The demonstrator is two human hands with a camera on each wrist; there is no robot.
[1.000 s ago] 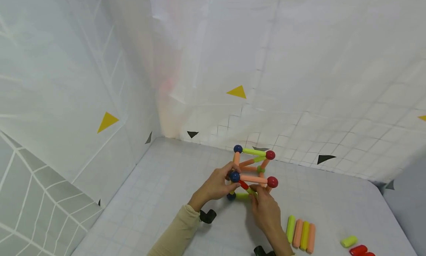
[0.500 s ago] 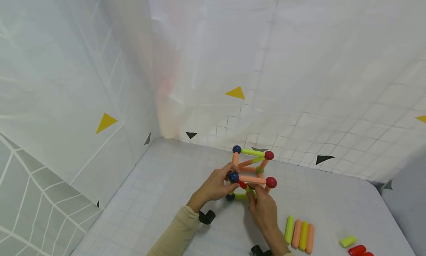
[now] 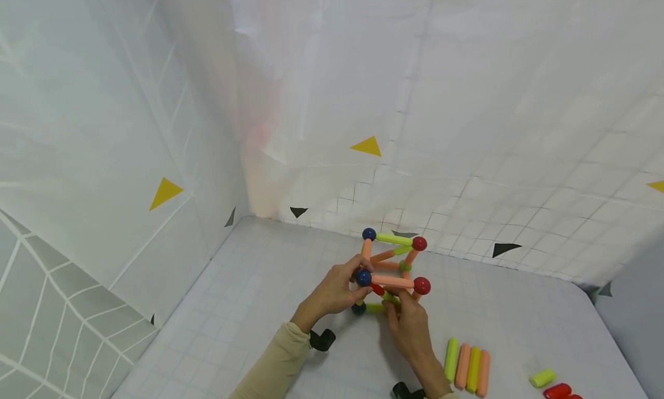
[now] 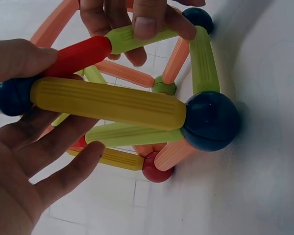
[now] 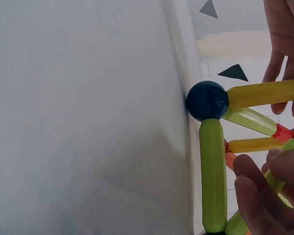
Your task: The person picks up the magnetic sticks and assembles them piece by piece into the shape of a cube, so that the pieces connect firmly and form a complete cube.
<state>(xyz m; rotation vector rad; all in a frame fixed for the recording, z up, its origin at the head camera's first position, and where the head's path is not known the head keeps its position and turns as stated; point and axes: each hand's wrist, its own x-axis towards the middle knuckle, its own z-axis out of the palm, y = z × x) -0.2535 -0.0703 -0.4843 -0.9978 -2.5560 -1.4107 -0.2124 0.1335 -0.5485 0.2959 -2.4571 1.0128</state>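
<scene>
A boxy frame of ribbed rods and coloured balls stands on the white table. My left hand [image 3: 334,289] grips its upper front corner at a blue ball [image 3: 363,278], with the thumb over the end of a short red rod [image 4: 81,56]. My right hand [image 3: 412,330] pinches a lime rod [image 4: 120,41] that continues the red one in a slanting line. Their far end reaches toward a lower dark blue ball [image 4: 198,20]. A yellow upright rod [image 4: 108,103] runs from the held corner to another blue ball [image 4: 211,121]. Fingers hide part of the lime rod.
Several loose rods [image 3: 474,369] lie side by side right of my right forearm. Farther right are a short lime piece [image 3: 542,378] and red pieces [image 3: 557,391]. Black elbow-shaped parts [image 3: 323,340] are by the forearms. White sheet walls [image 3: 311,128] rise behind and left.
</scene>
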